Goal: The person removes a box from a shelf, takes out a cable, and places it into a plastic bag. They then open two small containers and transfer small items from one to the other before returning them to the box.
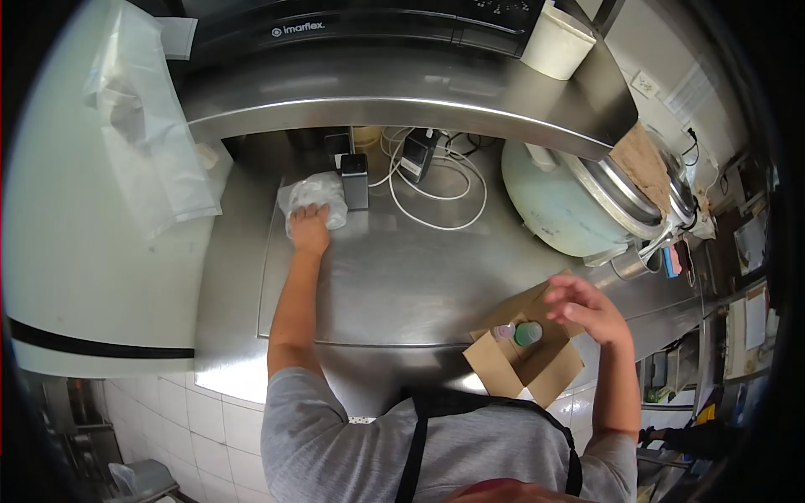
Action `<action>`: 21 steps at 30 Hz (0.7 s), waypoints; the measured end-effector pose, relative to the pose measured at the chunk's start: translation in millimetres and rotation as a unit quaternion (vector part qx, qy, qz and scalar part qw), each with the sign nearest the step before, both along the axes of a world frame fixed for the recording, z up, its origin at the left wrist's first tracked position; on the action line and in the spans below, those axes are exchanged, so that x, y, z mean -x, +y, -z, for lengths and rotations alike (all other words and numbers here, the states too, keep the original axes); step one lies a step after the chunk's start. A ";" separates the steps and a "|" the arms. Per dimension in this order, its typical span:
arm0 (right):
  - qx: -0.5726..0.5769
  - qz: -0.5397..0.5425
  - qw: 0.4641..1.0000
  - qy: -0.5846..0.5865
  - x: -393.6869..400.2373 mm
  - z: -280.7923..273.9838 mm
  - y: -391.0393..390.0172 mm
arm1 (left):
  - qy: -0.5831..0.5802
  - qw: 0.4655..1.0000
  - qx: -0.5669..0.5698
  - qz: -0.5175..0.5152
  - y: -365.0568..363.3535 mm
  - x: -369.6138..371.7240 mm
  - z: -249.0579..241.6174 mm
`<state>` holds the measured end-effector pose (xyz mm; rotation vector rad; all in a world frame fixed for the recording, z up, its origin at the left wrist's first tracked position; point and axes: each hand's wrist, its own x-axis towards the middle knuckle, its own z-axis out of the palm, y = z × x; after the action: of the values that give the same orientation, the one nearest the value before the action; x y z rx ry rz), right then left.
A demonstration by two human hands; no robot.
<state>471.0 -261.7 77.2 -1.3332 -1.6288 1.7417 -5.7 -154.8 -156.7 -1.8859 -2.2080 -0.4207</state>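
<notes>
1. A crumpled white cloth (314, 197) is pressed flat under the left hand (309, 228) at the far left of the steel bench (394, 277); the fingers are laid together on its near edge, not pinching it.
2. Just right of the cloth, a small dark upright box (355, 180) is seen, touching or nearly touching it.
3. The right hand (584, 308) is held above an open brown cardboard box (524, 360) at the near edge of the bench; its fingers are spread and loosely curled, and nothing is gripped.
4. Inside the cardboard box, two small containers are seen side by side: a green-capped one (528, 334) and a pale pink-capped one (503, 332). No writing on them can be read.
5. Behind the dark box, a card reader (416, 155) and looped white cables (444, 197) lie on the bench.
6. At the right, a pale green rice cooker (570, 210) with a steel lid is set; its contents are hidden.
7. On the shelf above, a black appliance (360, 29) is marked "imarflex", and a white tub (556, 42) stands beside it.
8. A clear plastic bag (147, 126) hangs at the left.
</notes>
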 end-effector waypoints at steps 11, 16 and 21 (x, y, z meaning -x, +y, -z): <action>-0.315 -0.223 0.901 -0.198 243.3 31.7 175.1 | -0.101 0.988 -0.088 0.072 1.1 -1.1 8.0; -0.562 -0.179 0.776 -0.221 327.8 47.6 238.8 | -0.490 0.827 -0.274 -0.035 20.2 25.6 -5.6; -0.590 -0.130 0.711 -0.360 372.3 43.7 249.5 | -0.895 0.362 -0.250 -0.073 40.9 36.5 -19.6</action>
<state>98.7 -12.2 33.5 -1.0688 -2.6604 -0.1344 -42.3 -113.9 -137.2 -0.1058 -1.7346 -3.7173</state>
